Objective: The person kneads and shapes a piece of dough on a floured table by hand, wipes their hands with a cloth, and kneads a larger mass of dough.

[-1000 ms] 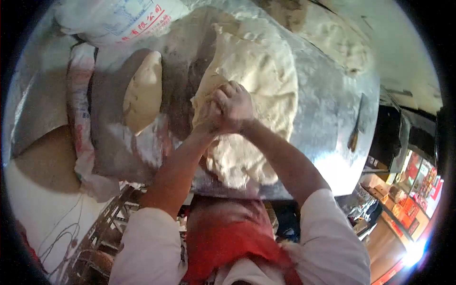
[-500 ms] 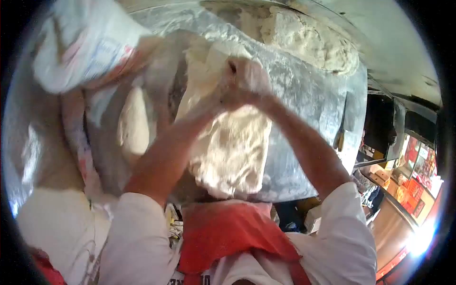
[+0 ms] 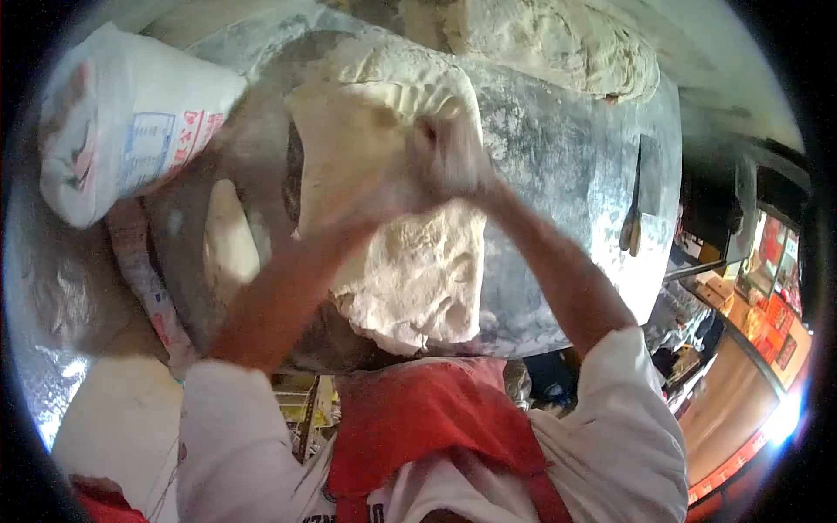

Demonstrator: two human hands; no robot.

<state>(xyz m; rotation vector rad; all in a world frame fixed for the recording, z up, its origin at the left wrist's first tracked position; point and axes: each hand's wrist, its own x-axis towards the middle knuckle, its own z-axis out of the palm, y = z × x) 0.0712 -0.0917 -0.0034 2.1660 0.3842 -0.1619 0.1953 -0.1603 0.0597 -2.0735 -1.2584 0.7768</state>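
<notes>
A broad slab of pale dough (image 3: 427, 270) lies on the metal worktop (image 3: 549, 174), its surface dented and its front edge ragged. My right hand (image 3: 455, 155) and my left hand (image 3: 414, 179) are together over the middle of the slab, blurred by motion. Their fingers are smeared, and whether the hands touch the dough cannot be made out. Left of the slab lies a smaller, long piece of dough (image 3: 230, 235), partly behind my left forearm.
A white printed sack (image 3: 144, 131) stands at the upper left, with a rolled cloth or bag (image 3: 144, 270) below it. More dough (image 3: 567, 48) lies along the back edge. A knife-like tool (image 3: 635, 205) rests at the right.
My clasped hands have moved off the dough's left part to over its middle and are now blurred. The view has shifted, so the sack shows more fully, and the slab's outline looks different.
</notes>
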